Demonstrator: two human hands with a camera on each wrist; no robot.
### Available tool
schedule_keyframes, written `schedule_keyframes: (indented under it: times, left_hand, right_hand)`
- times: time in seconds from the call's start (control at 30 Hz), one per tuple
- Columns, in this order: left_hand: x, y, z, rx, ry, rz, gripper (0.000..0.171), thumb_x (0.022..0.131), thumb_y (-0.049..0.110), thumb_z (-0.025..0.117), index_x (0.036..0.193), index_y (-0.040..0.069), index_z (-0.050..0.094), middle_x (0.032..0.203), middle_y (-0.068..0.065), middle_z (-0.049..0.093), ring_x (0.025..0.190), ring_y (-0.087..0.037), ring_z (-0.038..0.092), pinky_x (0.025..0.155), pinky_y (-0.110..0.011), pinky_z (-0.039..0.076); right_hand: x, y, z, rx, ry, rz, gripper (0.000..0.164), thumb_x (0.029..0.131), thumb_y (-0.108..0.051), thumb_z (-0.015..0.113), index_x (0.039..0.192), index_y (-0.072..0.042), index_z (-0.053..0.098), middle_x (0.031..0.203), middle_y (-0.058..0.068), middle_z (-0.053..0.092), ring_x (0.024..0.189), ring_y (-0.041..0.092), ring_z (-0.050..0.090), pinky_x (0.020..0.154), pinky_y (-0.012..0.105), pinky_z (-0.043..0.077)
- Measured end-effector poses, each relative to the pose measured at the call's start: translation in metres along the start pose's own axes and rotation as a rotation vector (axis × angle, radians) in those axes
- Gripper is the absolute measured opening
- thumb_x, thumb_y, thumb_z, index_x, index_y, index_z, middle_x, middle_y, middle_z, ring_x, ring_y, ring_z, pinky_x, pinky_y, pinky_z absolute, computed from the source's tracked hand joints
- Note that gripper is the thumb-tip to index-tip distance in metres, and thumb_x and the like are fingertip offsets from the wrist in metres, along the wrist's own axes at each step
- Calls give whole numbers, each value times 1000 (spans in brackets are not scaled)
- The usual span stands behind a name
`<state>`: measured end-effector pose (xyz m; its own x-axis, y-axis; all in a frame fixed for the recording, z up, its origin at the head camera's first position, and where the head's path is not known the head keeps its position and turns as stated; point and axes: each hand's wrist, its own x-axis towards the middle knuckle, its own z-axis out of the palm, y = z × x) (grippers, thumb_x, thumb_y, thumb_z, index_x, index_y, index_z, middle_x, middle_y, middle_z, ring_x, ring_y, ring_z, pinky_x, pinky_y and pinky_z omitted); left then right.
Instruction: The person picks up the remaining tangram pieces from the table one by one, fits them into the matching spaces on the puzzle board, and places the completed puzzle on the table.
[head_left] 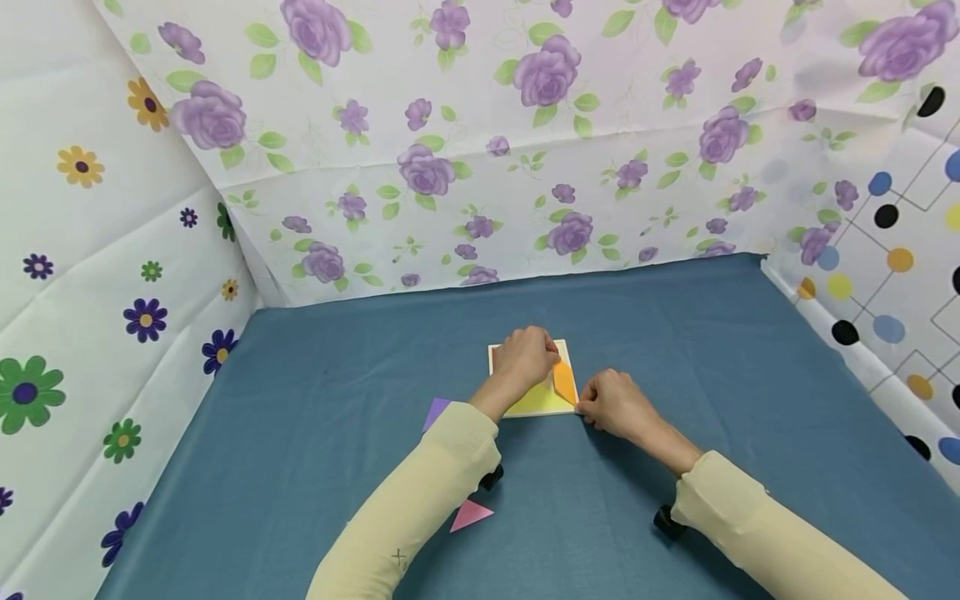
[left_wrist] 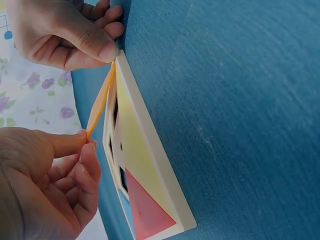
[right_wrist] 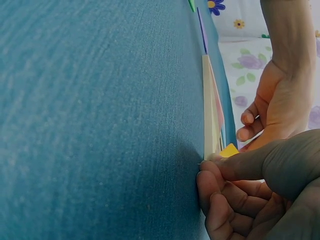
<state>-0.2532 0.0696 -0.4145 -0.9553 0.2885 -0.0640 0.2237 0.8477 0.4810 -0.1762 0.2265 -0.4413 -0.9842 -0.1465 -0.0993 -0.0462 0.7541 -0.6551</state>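
- L sleeve [head_left: 408, 500] & R sleeve [head_left: 765, 517]: pale yellow, reaching in from bottom edge of head view; a black cam [head_left: 669, 524] shows under R cuff.
- Pink tri. [head_left: 472, 515]: on blue desk [head_left: 585, 525], just beside L sleeve, partly hidden by it.
- Purple pc. [head_left: 437, 411]: on desk, L of the board, partly behind L sleeve.
- R hand [head_left: 615, 404]: at board's near R corner, thumb & fingertip pinching lower tip of orange pc.; other fingers curled in.
- Orange pc. [head_left: 564, 381]: held btwn both hands over R side of board; L wrist view has it tilted, end by R hand down at the corner, other end lifted clear of board.
- Board [left_wrist: 160, 172]: thin, pale rim, on desk under L hand; dark openings show in it.
- Yellow pc. [head_left: 538, 402]: in board, along near edge.
- Red pc. [left_wrist: 147, 210]: pointed, in board by its near L corner, next to the yellow; a bit of lt. blue [left_wrist: 127, 209] shows beside it.
- L hand [head_left: 525, 357]: above board, thumb & fingertips pinching raised end of orange pc.
- Backdrop [head_left: 450, 167]: white w/ purple roses, behind desk; flower-print sheet [head_left: 90, 233] on L, dotted sheet [head_left: 885, 292] on R.
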Motion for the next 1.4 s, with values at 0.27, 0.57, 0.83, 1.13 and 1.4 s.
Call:
schedule_keyframes:
  times: [0.27, 0.57, 0.83, 1.13, 1.4]
  left_hand:
    - [1, 3, 1, 25, -5, -9, 11, 100, 25, 72, 97, 17, 80, 99, 3, 74, 86, -18, 68, 69, -33, 54]
    - [4, 1, 2, 42, -37, -31, 15, 99, 24, 72, 89, 16, 80, 91, 2, 74, 70, -16, 63, 59, -31, 49]
    - [9, 0, 3, 37, -76, -51, 44, 98, 24, 73, 58, 16, 60, 55, 4, 45, 50, -13, 38, 48, -28, 31]
    - [12, 2, 5, 60, -69, -65, 37, 96, 23, 76, 64, 15, 60, 63, 3, 49, 58, -15, 45, 52, -28, 35]
    - [12, 4, 6, 89, -73, -76, 20, 95, 26, 78, 80, 14, 74, 80, 1, 66, 68, -17, 56, 57, -30, 43]
  right_hand:
    - [0, -1, 0, -3, -5, 8, 19, 94, -3, 74, 76, -5, 77, 62, 2, 66, 54, 16, 62, 51, 32, 52]
    - [0, -3, 0, -15, -3, 25, 16, 93, -3, 74, 77, -5, 77, 63, 2, 67, 55, 15, 63, 52, 31, 53]
    - [0, -3, 0, -15, -6, 28, 17, 93, -3, 74, 77, -5, 77, 62, 2, 66, 54, 16, 62, 51, 31, 53]
    - [0, -2, 1, -12, -2, 26, 16, 93, -4, 75, 77, -5, 77, 62, 2, 67, 54, 16, 63, 51, 31, 53]
    - [0, -1, 1, -8, 8, 20, 17, 93, -3, 75, 76, -5, 77, 62, 2, 66, 54, 16, 62, 50, 31, 52]
